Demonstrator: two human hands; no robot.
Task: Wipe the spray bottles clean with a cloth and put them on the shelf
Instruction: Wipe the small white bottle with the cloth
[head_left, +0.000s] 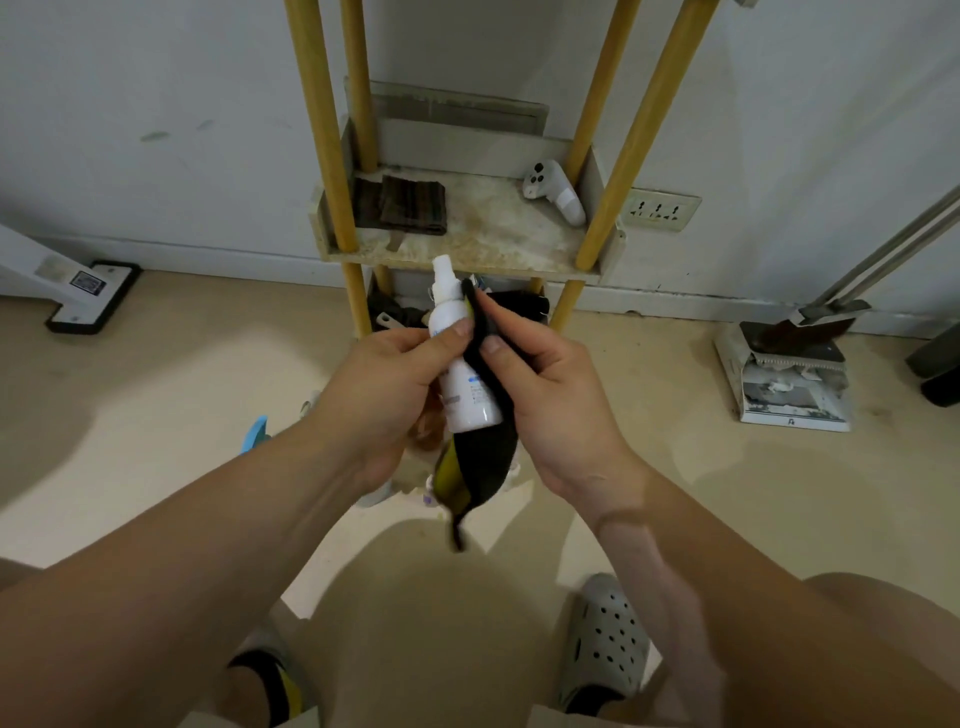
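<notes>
A person standing before a yellow-posted shelf (493, 228) wipes a white spray bottle (465, 384) held at the centre of the view, nozzle pointing to 12 o'clock and base toward 6. The left hand (395, 374), coming in from 8 o'clock, is closed round the bottle's body, thumb laid across its front. The right hand (550, 395), from 4 o'clock, pinches a black cloth (478, 467) between thumb and fingers and presses it against the bottle's right side. The cloth runs from just under the nozzle down past the base, and its loose tail, showing a yellow-green face, hangs toward 6 o'clock.

The step in hand appears to be the wiping itself: the bottle is off the shelf and wrapped on one side only, so its left face and base likely need a pass. Next, the left hand would probably have to turn the bottle within the cloth. Then it must be lifted toward 12 o'clock and stood upright on the stained shelf board, between the posts.

On that board a folded dark rag (410, 205) lies at 11 o'clock and a white controller (553, 192) at 1 o'clock, well apart, with bare board between them. A lower tier behind the hands holds dark items too hidden to name. A wall socket (660, 210) sits at 2 o'clock and a dustpan (789, 374) on the floor at 3. Small objects below the hands are mostly covered, and whether they are more bottles cannot be told.
</notes>
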